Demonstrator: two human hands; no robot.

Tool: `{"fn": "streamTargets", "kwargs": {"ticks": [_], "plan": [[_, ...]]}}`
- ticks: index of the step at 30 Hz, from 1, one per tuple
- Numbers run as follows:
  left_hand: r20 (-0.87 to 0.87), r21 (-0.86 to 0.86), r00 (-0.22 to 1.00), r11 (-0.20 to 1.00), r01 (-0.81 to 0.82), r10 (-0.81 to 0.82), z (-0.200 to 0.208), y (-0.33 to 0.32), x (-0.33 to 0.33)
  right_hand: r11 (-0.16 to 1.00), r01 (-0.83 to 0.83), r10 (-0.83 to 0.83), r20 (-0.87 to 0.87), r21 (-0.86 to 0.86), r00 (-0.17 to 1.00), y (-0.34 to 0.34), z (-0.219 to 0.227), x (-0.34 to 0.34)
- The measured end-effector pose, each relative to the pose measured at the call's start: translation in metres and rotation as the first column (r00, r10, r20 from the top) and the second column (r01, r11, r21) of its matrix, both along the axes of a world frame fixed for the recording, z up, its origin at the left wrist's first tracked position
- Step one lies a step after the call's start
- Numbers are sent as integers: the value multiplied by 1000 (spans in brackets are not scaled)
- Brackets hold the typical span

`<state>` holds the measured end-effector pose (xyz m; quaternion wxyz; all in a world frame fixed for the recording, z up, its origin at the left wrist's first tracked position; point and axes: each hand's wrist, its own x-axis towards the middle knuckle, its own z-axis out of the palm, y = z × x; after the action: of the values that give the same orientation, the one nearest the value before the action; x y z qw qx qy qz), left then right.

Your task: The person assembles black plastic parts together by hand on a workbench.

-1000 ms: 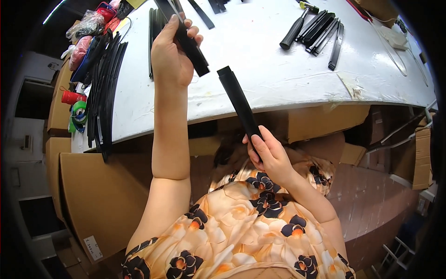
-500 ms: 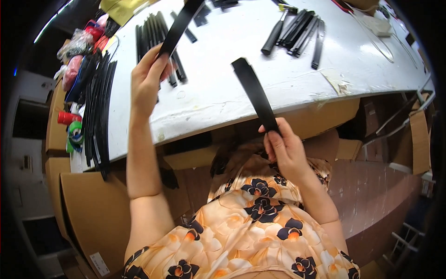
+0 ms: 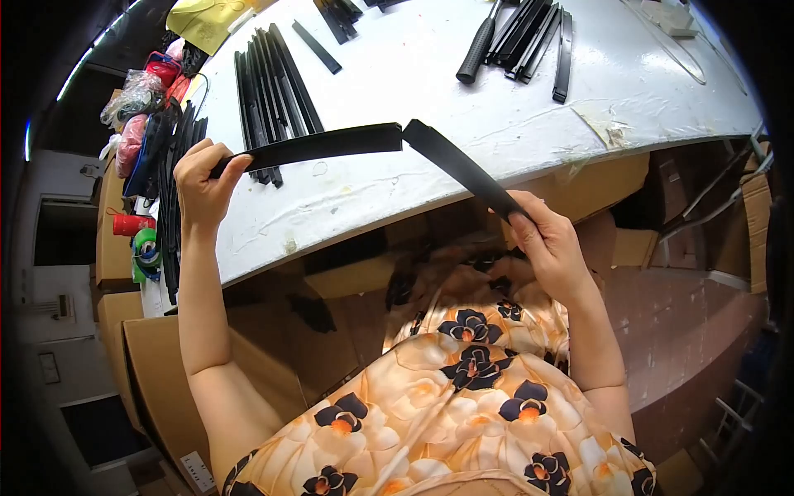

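Note:
My left hand grips one end of a flat black strip held level above the white table. My right hand holds a second flat black strip that slants up to the left. The free ends of the two strips nearly meet above the table's front edge. A row of similar black strips lies on the table just beyond my left hand.
More black strips and a black handled tool lie at the table's far right. Long black strips hang along the left edge, beside red and green tape rolls and plastic bags. Cardboard boxes stand under the table.
My left hand drew back from the far table with its strip and swung it level. My right hand tilted its strip leftward until the two ends came close.

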<state>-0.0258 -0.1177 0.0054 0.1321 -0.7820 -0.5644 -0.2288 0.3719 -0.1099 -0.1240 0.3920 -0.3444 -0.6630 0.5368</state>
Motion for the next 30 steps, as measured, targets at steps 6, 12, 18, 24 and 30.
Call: {"fn": "streamTargets", "kwargs": {"ticks": [6, 12, 18, 24, 30], "plan": [[-9, 8, 1000, 1000, 21, -21, 2, 1, 0, 999, -34, 35, 24, -30, 999, 1, -1, 4], [-13, 7, 999, 999, 39, -39, 5, 3, -1, 997, -59, 60, 26, -42, 998, 1, 1, 7], [-82, -17, 995, 998, 61, -62, 12, 6, -3, 982, -130, 141, 76, -135, 987, 7, 7, 16], [-106, -79, 988, 992, 103, -111, 26, 9, 1, 964, -179, 209, 143, -196, 967, 9, 12, 23], [-215, -54, 972, 995, 83, -93, 37, 10, 8, 952, -188, 217, 103, -241, 971, 10, 5, 22]]}}
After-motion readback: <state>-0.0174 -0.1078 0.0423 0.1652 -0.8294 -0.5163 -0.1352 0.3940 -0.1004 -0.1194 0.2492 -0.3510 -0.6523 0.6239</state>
